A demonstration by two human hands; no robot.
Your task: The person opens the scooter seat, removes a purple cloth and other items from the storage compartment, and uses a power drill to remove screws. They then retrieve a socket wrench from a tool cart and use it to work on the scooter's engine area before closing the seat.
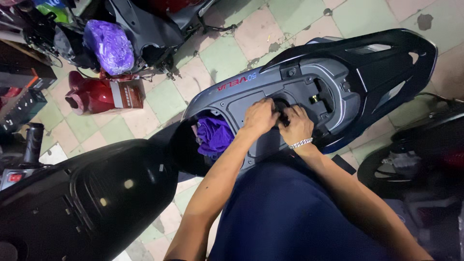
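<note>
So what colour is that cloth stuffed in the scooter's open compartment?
Purple. The cloth shows best in the head view, just beside the left hand.

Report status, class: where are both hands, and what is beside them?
Left hand and right hand together on a small black part atop the scooter body. Grip unclear. Purple cloth in open compartment beside left hand.

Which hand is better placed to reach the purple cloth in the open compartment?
The left hand, probably. It rests on the grey panel right beside the purple cloth. The right hand, with the bracelet, lies further away, on the small black part.
</note>
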